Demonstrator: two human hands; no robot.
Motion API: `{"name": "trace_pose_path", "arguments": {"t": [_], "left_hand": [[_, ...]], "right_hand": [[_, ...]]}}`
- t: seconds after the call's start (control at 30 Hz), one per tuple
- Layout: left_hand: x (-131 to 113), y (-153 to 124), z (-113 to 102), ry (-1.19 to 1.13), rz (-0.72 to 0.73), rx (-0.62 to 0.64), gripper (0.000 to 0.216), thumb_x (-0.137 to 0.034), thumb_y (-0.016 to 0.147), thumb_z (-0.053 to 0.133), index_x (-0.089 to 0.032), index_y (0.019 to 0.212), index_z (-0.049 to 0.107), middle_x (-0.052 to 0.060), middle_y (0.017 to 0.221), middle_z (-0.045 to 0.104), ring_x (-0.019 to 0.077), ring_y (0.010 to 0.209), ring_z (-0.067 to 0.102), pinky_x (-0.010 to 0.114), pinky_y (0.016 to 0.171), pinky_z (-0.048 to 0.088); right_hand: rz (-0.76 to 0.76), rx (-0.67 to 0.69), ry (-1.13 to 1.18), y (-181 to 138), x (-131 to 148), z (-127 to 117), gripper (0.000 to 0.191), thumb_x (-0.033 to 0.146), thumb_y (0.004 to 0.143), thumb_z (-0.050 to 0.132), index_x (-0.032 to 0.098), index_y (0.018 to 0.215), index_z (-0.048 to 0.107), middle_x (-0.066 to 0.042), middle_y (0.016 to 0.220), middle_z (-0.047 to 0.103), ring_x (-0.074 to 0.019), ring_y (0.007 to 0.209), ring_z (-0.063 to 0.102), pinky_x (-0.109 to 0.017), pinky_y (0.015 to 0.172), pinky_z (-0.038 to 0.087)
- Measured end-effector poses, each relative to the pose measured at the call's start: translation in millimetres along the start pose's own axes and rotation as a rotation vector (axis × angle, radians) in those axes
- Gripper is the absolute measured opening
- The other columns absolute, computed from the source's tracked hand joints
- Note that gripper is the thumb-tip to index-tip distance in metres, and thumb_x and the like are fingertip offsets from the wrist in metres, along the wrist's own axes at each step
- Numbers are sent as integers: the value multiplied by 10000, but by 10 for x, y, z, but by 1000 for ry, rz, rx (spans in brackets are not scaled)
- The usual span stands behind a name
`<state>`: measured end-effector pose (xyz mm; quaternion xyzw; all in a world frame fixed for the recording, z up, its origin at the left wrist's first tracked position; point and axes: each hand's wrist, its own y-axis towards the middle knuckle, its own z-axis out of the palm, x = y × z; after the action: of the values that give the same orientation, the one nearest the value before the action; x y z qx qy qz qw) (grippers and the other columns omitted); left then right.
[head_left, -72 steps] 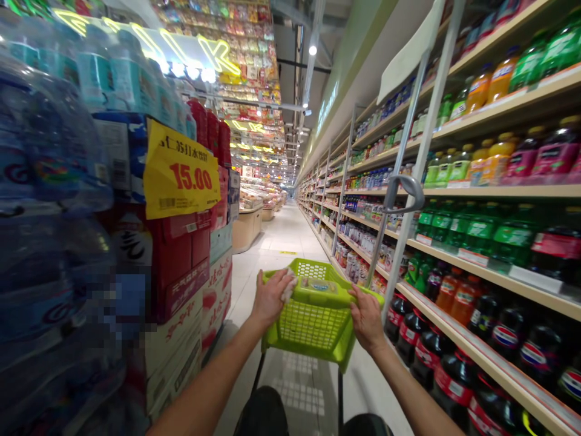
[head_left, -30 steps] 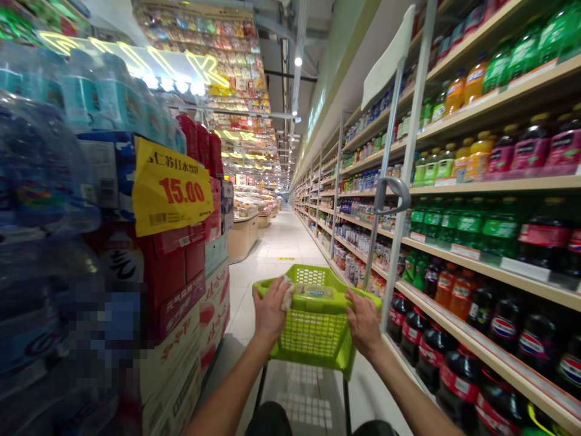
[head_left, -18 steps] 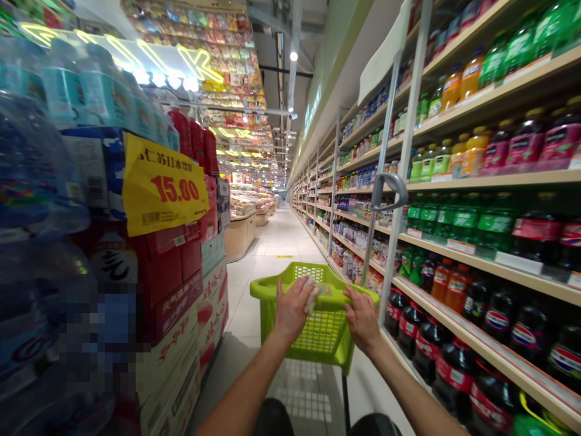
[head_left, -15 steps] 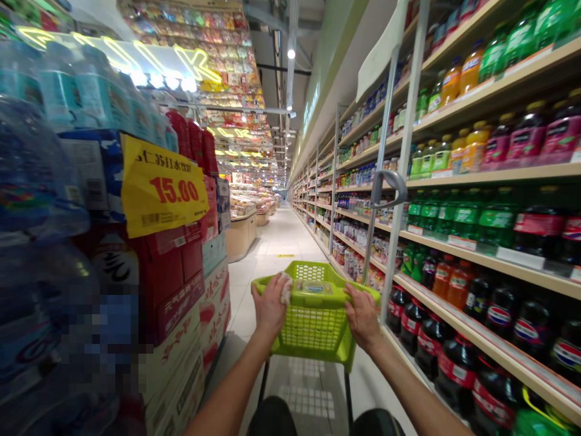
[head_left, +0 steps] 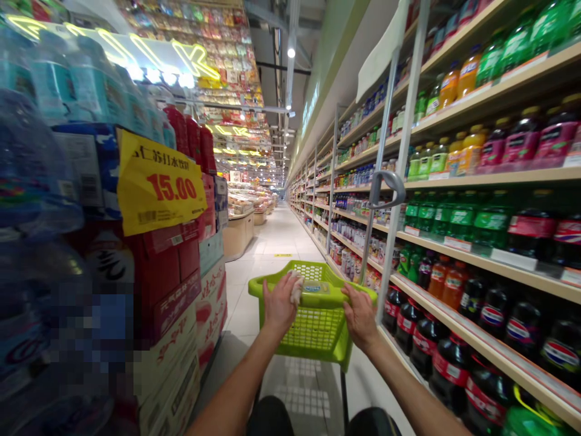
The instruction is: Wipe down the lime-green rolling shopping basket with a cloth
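A lime-green shopping cart basket (head_left: 318,327) stands in front of me in a supermarket aisle. My left hand (head_left: 280,303) is closed over the left part of its handle bar, pressing a small white cloth (head_left: 296,287) against the bar. My right hand (head_left: 360,313) grips the right end of the same handle bar (head_left: 323,298). A small label sits on the bar between my hands. The basket looks empty through its mesh.
A tall stack of red drink cartons and water bottles with a yellow 15.00 price sign (head_left: 158,184) crowds the left. Shelves of soda bottles (head_left: 476,242) line the right, with a metal ladder rail (head_left: 385,188) close to the cart. The tiled aisle (head_left: 285,239) runs ahead.
My left hand with the white cloth has slid back and forth along the handle bar, now sitting a little right of its earlier spot. My right hand stays gripping the bar.
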<state>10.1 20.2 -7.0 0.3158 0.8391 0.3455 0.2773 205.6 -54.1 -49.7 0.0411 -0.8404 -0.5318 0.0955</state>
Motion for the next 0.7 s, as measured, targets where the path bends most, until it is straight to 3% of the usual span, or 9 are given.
{"name": "trace_pose_path", "arguments": {"t": [0.17,0.27,0.37,0.5,0.6,0.7], "left_hand": [[-233,102,120,-55,86,141,448,-145,768,436,-207,1212,438,83,1290,488,218,1186,440,549,1044,180],[-314,156,153,-78,127,267,598,-197,730,484,-157,1303,315,135,1351,399,240,1238,374,538,1049,171],[-119,151,67,-39,138,341,722,-299,676,562,-148,1321,275,164,1381,340,287,1267,319,568,1032,169],[172,118,-55,14,138,376,823,-399,576,666,-178,1288,320,155,1335,413,305,1237,362,568,1017,201],[205,108,-62,39,136,376,791,-417,576,679,-186,1261,356,147,1335,415,288,1235,368,545,1024,200],[171,95,-40,37,145,369,767,-432,595,671,-179,1254,371,142,1339,412,272,1234,369,509,1036,202]], "right_hand": [[104,-35,91,255,252,1,488,273,852,347,187,1329,287,-105,1173,538,-230,1064,496,-453,907,373],[-9,124,178,443,427,17,492,264,822,395,169,1302,346,-123,1297,436,-226,1186,403,-417,949,361],[-60,304,151,551,583,80,518,278,761,491,184,1264,414,-124,1272,465,-249,1169,414,-438,937,361],[-17,381,27,602,742,203,505,244,681,609,226,1176,508,-120,1231,493,-292,1133,427,-492,911,353],[-53,375,57,590,695,230,413,128,677,580,199,1084,567,-109,1215,513,-260,1151,424,-445,948,348],[-35,315,105,525,379,101,431,59,669,528,176,1083,559,-98,1189,539,-212,1135,454,-382,948,382]]}}
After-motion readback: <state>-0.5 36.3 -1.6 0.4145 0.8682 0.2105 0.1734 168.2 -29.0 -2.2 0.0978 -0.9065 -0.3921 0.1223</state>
